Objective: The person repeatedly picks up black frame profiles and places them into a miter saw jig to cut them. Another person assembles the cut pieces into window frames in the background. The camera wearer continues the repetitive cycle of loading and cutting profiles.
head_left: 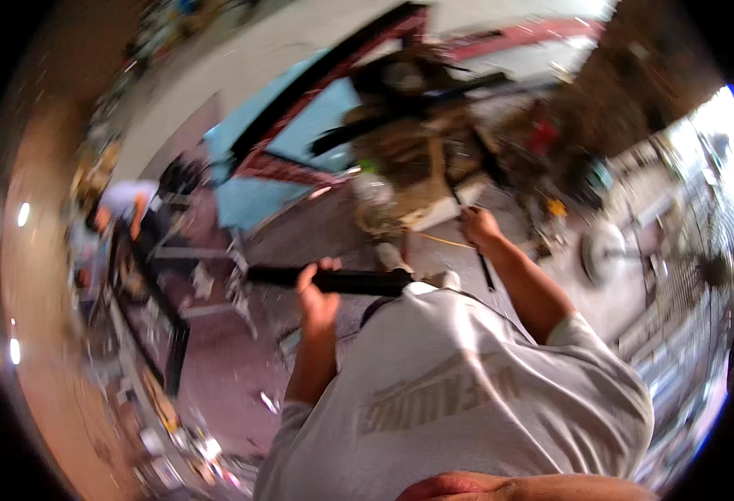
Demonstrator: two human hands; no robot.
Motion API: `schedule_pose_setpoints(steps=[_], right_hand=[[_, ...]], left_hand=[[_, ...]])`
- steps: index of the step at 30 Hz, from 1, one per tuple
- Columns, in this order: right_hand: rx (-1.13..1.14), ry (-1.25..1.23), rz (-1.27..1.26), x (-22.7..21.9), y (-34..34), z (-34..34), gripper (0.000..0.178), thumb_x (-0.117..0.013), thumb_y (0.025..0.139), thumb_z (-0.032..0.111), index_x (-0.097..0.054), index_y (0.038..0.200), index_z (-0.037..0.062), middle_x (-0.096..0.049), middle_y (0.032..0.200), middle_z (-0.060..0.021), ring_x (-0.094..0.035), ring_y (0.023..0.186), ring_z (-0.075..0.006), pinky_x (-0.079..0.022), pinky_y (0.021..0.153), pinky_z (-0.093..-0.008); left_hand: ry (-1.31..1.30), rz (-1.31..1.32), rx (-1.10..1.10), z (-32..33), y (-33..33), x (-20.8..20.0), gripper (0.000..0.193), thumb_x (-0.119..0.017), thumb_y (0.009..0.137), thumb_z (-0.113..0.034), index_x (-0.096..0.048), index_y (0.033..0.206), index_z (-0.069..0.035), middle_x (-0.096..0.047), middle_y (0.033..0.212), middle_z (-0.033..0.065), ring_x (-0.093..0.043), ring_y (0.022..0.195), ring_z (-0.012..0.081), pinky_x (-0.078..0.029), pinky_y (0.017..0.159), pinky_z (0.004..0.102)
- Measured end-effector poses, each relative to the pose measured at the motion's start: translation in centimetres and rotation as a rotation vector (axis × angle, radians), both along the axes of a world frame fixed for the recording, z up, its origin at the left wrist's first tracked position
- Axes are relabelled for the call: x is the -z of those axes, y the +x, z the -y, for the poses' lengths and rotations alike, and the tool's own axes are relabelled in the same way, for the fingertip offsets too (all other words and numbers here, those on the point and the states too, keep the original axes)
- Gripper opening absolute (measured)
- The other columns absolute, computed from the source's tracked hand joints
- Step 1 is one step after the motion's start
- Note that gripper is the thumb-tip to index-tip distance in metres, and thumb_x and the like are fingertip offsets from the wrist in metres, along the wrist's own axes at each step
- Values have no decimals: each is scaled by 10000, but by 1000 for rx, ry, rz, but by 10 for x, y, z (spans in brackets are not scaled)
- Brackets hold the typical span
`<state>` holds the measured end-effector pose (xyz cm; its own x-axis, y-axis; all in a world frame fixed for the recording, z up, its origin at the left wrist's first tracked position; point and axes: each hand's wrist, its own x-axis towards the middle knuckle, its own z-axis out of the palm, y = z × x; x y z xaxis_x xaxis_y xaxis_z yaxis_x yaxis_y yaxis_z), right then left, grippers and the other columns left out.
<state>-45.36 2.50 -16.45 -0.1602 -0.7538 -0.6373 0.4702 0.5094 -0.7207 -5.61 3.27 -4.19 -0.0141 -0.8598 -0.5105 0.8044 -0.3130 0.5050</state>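
My left hand [317, 294] is closed round a thick black bar [367, 282]. The bar lies crosswise in front of my waist, its right end close to my shirt. Farther ahead and to the right, my right hand [479, 227] grips a thin black strip [488, 272], which sticks out above and below the fist. Motion blur softens both hands, and the finger details of the right one are unclear. Just beyond my hands, a clear plastic-looking bundle [375, 200] stands beside a brown stack [413, 171] with black bars across it.
A large black and dark red frame [325, 83] leans over a light blue sheet [242, 200] ahead. At the left a person [129, 204] bends near another black frame [179, 351] and a grey metal stand [196, 253]. A round pale fan-like object [605, 253] stands at the right.
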Motion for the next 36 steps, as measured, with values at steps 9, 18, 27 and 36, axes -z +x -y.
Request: schedule_pose_setpoints(steps=[9, 18, 27, 36], right_hand=[[-258, 149, -227, -27, 0, 19, 331, -489, 1025, 353, -545, 825, 96, -456, 572, -9, -431, 404, -149, -321, 357, -319], [-189, 221, -237, -49, 4, 20, 323, -530, 1018, 343, -556, 834, 79, -443, 538, -15, -398, 372, -161, -301, 354, -324], [-183, 259, -214, -41, 2, 22, 323, -519, 1017, 345, -557, 842, 76, -453, 559, -15, -412, 389, -160, -305, 371, -322], [-172, 273, -234, -29, -1, 22, 336, -499, 1016, 375, -530, 809, 112, -440, 549, -4, -397, 372, -162, -292, 349, -323]], left_hand=[[-43, -99, -204, 3, 4, 9, 81, -637, 883, -66, -558, 876, -46, -604, 891, 97, -640, 904, 267, -518, 971, 477], [-74, -214, -210, 19, 13, 32, 70, -612, 900, -67, -564, 861, -35, -618, 894, 141, -608, 899, 299, -488, 965, 502], [-36, -219, -226, 48, 21, 43, 84, -618, 914, -111, -609, 865, -44, -652, 905, 118, -633, 892, 279, -508, 968, 453], [-62, -247, -240, 55, 32, 47, 89, -630, 903, -126, -619, 883, -40, -674, 909, 142, -633, 912, 324, -502, 930, 456]])
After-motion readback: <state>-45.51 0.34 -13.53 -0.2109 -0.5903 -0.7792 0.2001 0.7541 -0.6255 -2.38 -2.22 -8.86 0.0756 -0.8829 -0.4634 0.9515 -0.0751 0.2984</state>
